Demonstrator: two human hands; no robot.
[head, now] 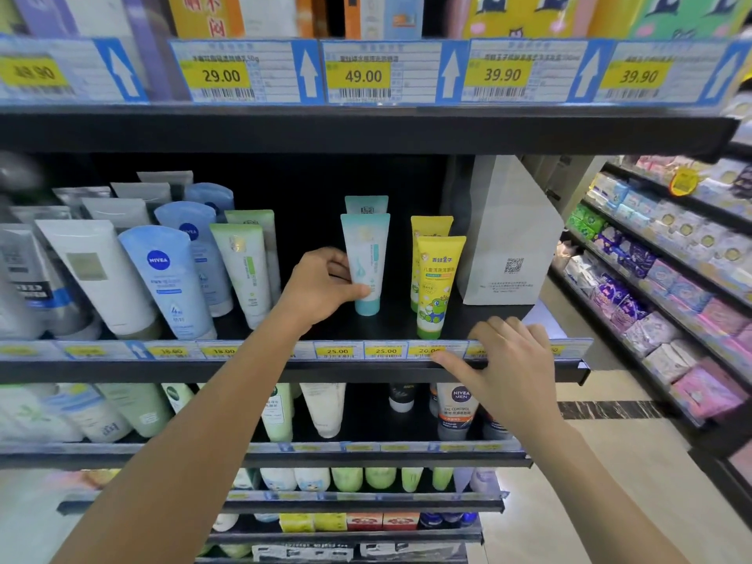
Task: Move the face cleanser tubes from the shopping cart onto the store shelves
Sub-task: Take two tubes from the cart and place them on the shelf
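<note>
Gap between green tube (244,270), teal tube (368,246)

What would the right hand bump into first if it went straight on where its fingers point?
Probably the front yellow tube, standing just beyond the right hand, which rests on the shelf edge; depth is unclear.

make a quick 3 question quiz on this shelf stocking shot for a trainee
1. Which tube does the left hand grip?
A) the teal tube
B) a yellow tube
C) a blue tube

2. True or false: the right hand is holding a tube.

3. Fill in: the price tag just below the teal tube reads ____.

Key:
1. A
2. False. It holds nothing; its fingers lie straight on the shelf edge.
3. 25.00
</note>
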